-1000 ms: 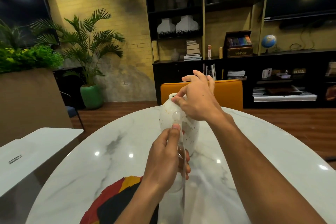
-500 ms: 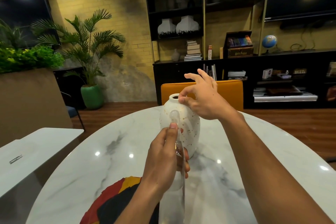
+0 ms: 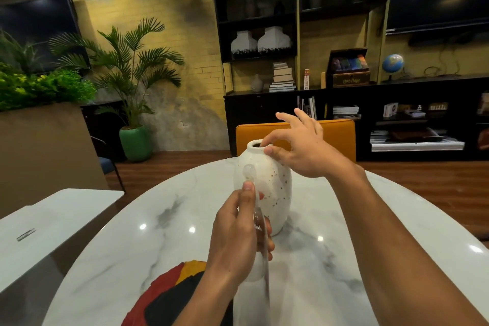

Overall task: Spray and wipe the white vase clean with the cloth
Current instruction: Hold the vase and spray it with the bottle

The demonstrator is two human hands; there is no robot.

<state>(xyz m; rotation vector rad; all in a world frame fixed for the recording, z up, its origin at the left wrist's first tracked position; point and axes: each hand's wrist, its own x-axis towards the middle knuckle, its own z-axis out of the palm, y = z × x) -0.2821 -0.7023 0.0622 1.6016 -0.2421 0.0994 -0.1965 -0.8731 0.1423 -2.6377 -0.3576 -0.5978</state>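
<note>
White vase (image 3: pixel 267 180): speckled, upright on the marble table (image 3: pixel 148 235), at the centre of the frame, mouth open at the top. Right hand (image 3: pixel 299 151): at the vase's rim from the right side, thumb and index finger pinching the lip, the remaining fingers spread and lifted toward the upper centre. Left hand (image 3: pixel 238 235): lower centre, closed around a clear spray bottle (image 3: pixel 255 267), index finger laid on the pump head, nozzle just in front of the vase's near face; whether nozzle and vase touch cannot be told. Cloth (image 3: pixel 169 296): red, yellow and black, lying flat on the table at the lower edge of the frame, partly hidden under the left forearm. Orange chair (image 3: pixel 338 135): behind the table, centre right. Potted palm (image 3: pixel 132 74): in a green pot, upper left.
</note>
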